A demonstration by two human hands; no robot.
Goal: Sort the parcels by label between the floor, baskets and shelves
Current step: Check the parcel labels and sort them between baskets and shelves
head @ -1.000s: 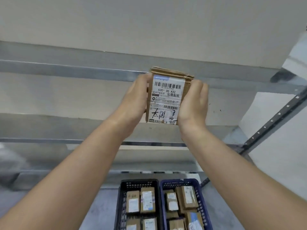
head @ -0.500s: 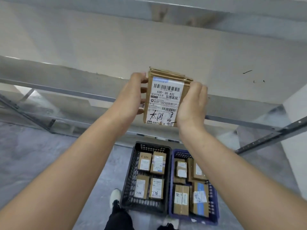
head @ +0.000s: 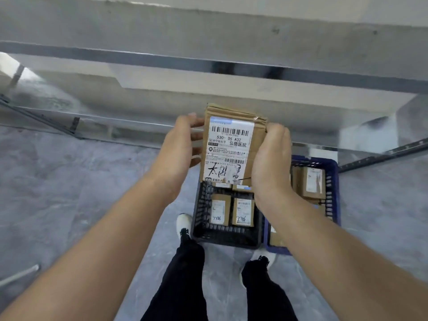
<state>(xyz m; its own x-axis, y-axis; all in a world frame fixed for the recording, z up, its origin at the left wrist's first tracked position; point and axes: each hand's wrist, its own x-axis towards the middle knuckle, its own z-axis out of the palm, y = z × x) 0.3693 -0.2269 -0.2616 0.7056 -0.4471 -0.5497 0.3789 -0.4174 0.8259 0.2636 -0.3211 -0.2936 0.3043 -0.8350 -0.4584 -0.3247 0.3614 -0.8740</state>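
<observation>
My left hand (head: 178, 144) grips the left edge of the cardboard parcel (head: 231, 147), which I hold upright above the black basket (head: 222, 239). My right hand (head: 271, 158) wraps round its right edge. The blue basket (head: 333, 181) sits just beside the black one, and both hold other parcels (head: 242, 212).

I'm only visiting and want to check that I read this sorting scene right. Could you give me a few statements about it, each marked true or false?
1. The left hand and the right hand both hold the brown cardboard parcel with the white printed label. True.
2. The black plastic basket is empty. False: small labelled cardboard parcels lie in it.
3. The blue plastic basket stands beside the black one, on its right. True.
4. The held parcel rests on the grey metal shelf. False: it is in the hands' grip, in the air, off that shelf.
</observation>
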